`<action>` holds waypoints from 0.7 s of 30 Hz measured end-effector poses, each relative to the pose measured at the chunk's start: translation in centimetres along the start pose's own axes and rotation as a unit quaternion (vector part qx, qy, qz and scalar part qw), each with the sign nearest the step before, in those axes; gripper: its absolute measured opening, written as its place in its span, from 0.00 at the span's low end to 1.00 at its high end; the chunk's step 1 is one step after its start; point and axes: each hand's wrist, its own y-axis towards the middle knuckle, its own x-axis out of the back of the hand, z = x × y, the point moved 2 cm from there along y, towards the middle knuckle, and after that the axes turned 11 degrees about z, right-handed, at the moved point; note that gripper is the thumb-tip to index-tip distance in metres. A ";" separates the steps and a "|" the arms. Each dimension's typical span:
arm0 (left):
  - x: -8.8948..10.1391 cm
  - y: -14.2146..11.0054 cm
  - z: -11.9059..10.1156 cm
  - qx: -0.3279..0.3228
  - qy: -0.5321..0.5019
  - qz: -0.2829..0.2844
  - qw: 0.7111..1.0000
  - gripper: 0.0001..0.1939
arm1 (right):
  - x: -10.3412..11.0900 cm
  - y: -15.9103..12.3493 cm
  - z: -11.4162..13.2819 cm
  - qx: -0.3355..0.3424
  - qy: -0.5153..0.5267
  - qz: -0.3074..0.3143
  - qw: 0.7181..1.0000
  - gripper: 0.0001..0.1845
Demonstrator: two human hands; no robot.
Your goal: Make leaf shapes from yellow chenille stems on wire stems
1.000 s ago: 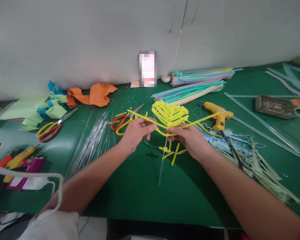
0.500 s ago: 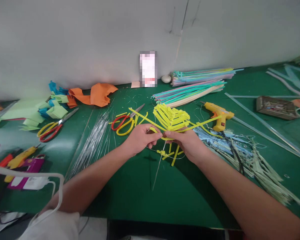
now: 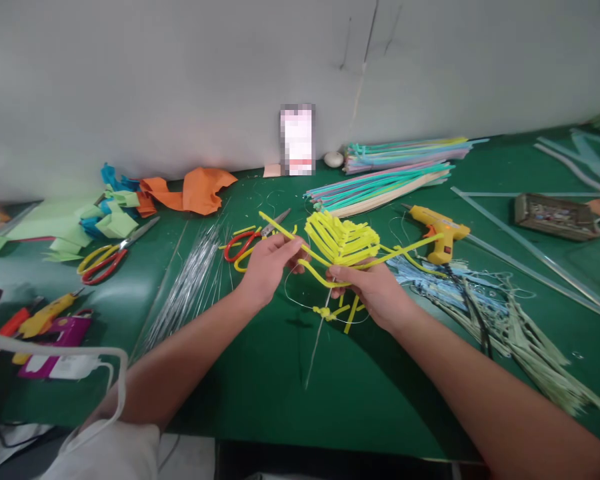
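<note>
A yellow leaf-shaped piece (image 3: pixel 343 239), built of folded strips in slanting rows, is held up by my right hand (image 3: pixel 377 290), its thumb and fingers closed on the base. My left hand (image 3: pixel 267 270) pinches a long yellow strip (image 3: pixel 274 225) that slopes from the base toward the upper left. Another yellow strip (image 3: pixel 410 249) sticks out to the right past my right hand. Below the base, a thin wire stem (image 3: pixel 314 352) points down. Beside it lies a small knotted yellow piece (image 3: pixel 324 312). My right fingertips are partly hidden behind the base.
Red-and-yellow scissors (image 3: pixel 240 247) and thin wires (image 3: pixel 183 290) lie left of my hands. On the right are a yellow glue gun (image 3: pixel 443 230), blue and green stringy bundles (image 3: pixel 535 347) and a small box (image 3: pixel 555 215). Coloured strip bundles (image 3: pixel 380 188) and a phone (image 3: pixel 298 140) stand behind.
My left hand has moved up and left from the base, where it was close to my right hand, onto the upper-left strip. My right hand has stayed at the base.
</note>
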 end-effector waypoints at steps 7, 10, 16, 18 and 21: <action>-0.4 -0.3 -0.3 -0.080 0.038 -0.067 0.994 0.09 | -0.4 -0.1 -0.1 0.003 -0.015 0.063 0.998 0.11; -0.5 -0.4 -0.3 -0.101 0.019 -0.079 0.992 0.11 | -0.4 -0.1 -0.2 0.008 -0.016 0.065 0.998 0.10; -0.1 -0.3 -0.2 -0.132 0.065 -0.071 0.987 0.13 | -0.5 -0.1 -0.2 0.007 -0.019 0.063 0.998 0.11; -0.1 -0.4 -0.5 -0.140 0.088 -0.064 0.984 0.14 | -0.5 -0.1 -0.2 0.005 -0.013 0.062 0.998 0.11; -0.2 -0.6 -1.1 -0.146 0.126 -0.059 0.979 0.14 | -0.5 -0.2 -0.3 0.008 -0.009 0.062 0.998 0.11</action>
